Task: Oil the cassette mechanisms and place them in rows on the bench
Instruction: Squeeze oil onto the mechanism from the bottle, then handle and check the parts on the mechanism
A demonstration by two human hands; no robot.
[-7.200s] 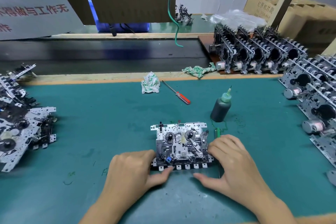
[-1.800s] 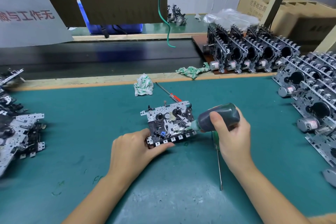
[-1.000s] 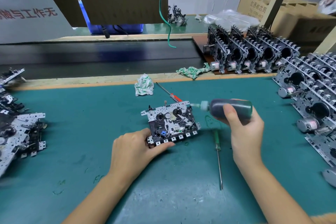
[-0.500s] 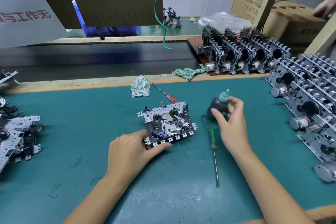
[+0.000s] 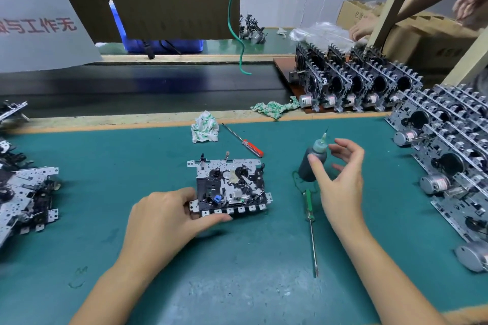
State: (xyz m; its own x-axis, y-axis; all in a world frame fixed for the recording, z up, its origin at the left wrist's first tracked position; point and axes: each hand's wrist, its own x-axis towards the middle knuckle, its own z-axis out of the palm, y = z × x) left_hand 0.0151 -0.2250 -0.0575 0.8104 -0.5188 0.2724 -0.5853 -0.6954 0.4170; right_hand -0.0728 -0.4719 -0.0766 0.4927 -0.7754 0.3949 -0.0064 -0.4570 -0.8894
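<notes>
From your head camera, your left hand [image 5: 169,216] holds the near left corner of the cassette mechanism [image 5: 229,187], thumb curled along its front edge. This grip looks light. The mechanism lies flat on the green counter [image 5: 111,166], face up, and everything else sits around it.

Your right hand [image 5: 340,182] is to the right of the mechanism. Its fingers are spread and loose, and its grip holds nothing. The thumb tip is right by the oil bottle [image 5: 313,163], and I cannot tell if it touches.

What could go wrong? The bottle stands upright with a thin tip on top. If your open fingers brush it, it could tip and spill oil on the counter. The green screwdriver [image 5: 309,215] lies just right of the mechanism, so your wrist could knock it away. If you lift the mechanism by one corner only, it could slip.

The mechanism is a silver plate with black parts, two round hubs, a small blue piece and a row of white tabs at the front. Rows of mechanisms [image 5: 446,155] stand far right of it.
</notes>
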